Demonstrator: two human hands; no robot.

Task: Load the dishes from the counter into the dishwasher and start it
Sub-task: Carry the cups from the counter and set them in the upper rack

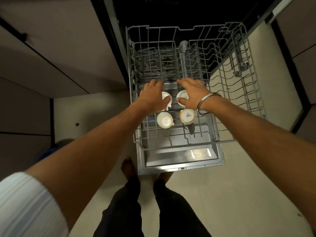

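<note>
The dishwasher's wire rack [227, 141] is pulled out over the open door [181, 159]. Several white cups stand upside down in it. My left hand [151, 98] reaches down over the rear left cup [165, 96], thumb against its side. My right hand [194, 94], a metal bangle on its wrist, covers the rear right cup [181, 97] with the thumb on its near side. In front of them stand a white cup [165, 119] and a yellowish cup with a red logo [187, 116], both untouched.
The rack's back and right side hold bare wire tines [239, 86]. Dark cabinet fronts [51, 57] flank the machine on the left. My bare feet [127, 166] stand on pale floor tiles at the door's front edge.
</note>
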